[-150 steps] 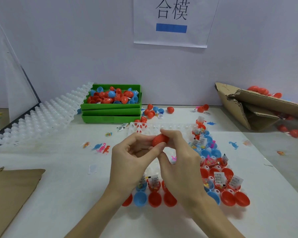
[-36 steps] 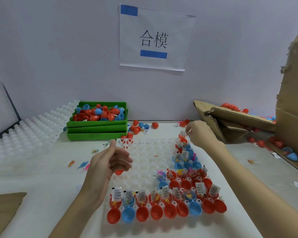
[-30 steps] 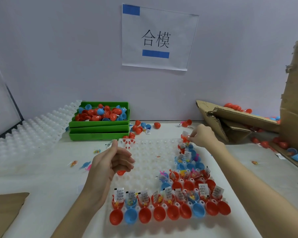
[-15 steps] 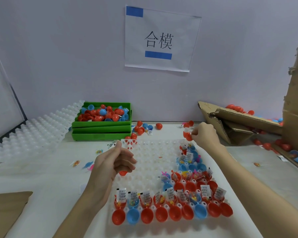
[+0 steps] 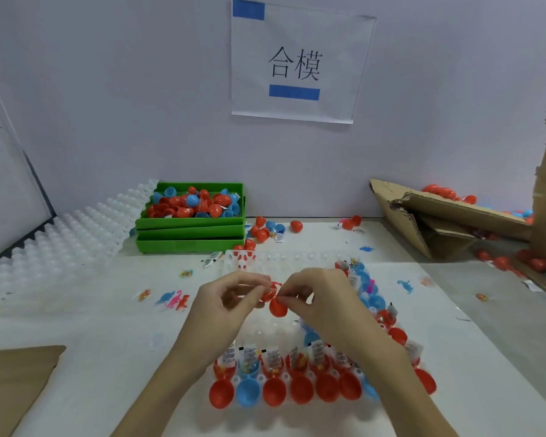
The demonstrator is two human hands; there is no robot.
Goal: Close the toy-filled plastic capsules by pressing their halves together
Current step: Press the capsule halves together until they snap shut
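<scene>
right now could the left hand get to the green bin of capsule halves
Probably yes, once freed: the left hand holds a red capsule with the right hand, and nothing blocks the way to the green bin.

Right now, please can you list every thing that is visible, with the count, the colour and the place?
red plastic capsule: one, red, open, held between both hands above the tray
white plastic holder tray: one, white, table centre, with filled open capsules along its near and right sides
green plastic bins: a stack, green, back left, top one holds red and blue capsule halves
torn cardboard box: one, brown, back right
paper sign: one, white with blue, on wall
left hand: grip on capsule
right hand: grip on capsule
</scene>
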